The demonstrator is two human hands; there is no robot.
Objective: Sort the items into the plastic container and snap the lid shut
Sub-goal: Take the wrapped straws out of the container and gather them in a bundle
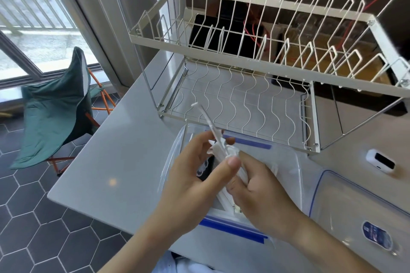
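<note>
**Both hands on wrapped sticks, over the container**

My left hand (pixel 188 175) and right hand (pixel 257 193) are close together, both clamped on a bundle of white paper-wrapped sticks (pixel 224 153). One stick (pixel 205 115) pokes up and away, toward the dish rack (pixel 255 68). The bundle sits above the open clear plastic container (pixel 295 162) with blue seal strips, at the near edge of the grey tabletop (pixel 111 157). Something dark lies inside; can't tell what. The lid (pixel 359 210) lies flat just right of the container. A small white device (pixel 380 161) sits further right.
</note>
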